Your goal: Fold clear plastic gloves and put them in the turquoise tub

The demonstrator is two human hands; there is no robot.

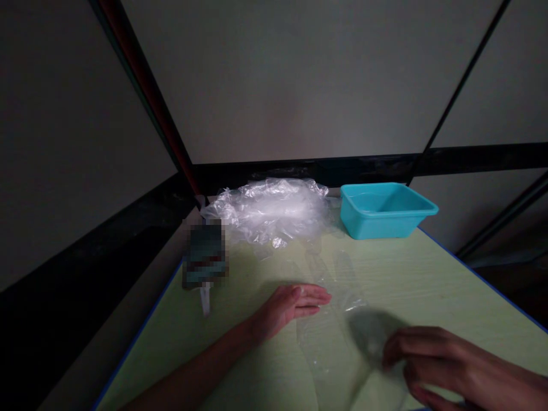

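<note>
A clear, thin plastic glove (329,337) lies spread on the table, with finger-like shapes pointing away from me. My left hand (291,305) rests at its left side, fingers stretched out and touching the film. To the right, my right hand (436,359) hovers above the table near the glove's lower right edge. Its fingers are loosely bent and somewhat apart, with nothing visible between them; a shadow falls beside it. Beyond both hands sits a heap of crumpled clear plastic (274,211).
A turquoise plastic basin (381,225) stands at the back right of the pale green table (428,285), which has a blue edge. A pixelated dark object (205,257) lies at the left edge. Pale wall panels (299,85) rise behind.
</note>
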